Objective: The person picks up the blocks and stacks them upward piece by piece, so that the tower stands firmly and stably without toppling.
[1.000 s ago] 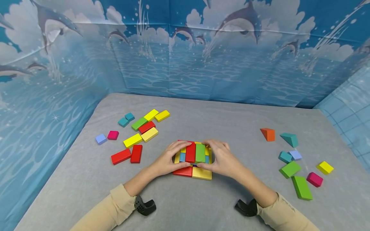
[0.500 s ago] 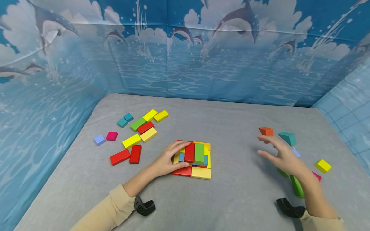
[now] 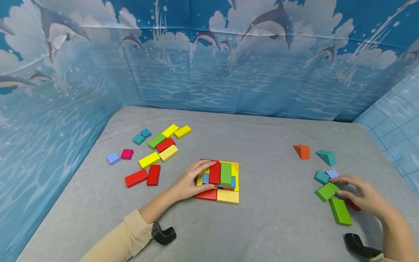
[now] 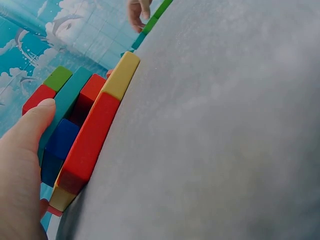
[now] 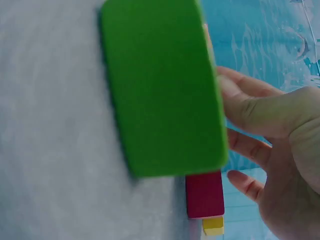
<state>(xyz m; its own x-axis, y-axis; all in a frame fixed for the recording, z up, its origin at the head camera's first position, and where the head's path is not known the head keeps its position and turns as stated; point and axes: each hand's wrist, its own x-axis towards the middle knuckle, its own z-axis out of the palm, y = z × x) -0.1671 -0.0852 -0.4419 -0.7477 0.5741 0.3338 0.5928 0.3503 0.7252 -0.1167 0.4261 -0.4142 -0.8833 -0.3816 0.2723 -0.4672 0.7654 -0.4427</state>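
A low stack of coloured blocks (image 3: pixel 228 197) stands at the middle of the table. My left hand (image 3: pixel 188 182) spans its left side, thumb at the near end and fingers at the far end of the red block (image 3: pixel 214 173) on top. Beside that red block lies a green block (image 3: pixel 226 174). In the left wrist view, the thumb also overlaps a teal block (image 4: pixel 70 95) just under the top layer. On the right, my right hand (image 3: pixel 364 194) pinches one end of another green block (image 3: pixel 325 191), thumb and index finger at its corners. A larger green block (image 5: pixel 162 90) hides part of this grip in the right wrist view.
Several loose blocks, including a red block (image 3: pixel 136 178) and a yellow block (image 3: pixel 149 160), lie at left. Around the right hand are a longer green block (image 3: pixel 341 212), a teal block (image 3: pixel 321 177), a teal wedge (image 3: pixel 326 157) and an orange wedge (image 3: pixel 302 151).
My right hand has left the stack and moved right to the loose blocks, coming down at a green block. The left hand has stayed at the stack.
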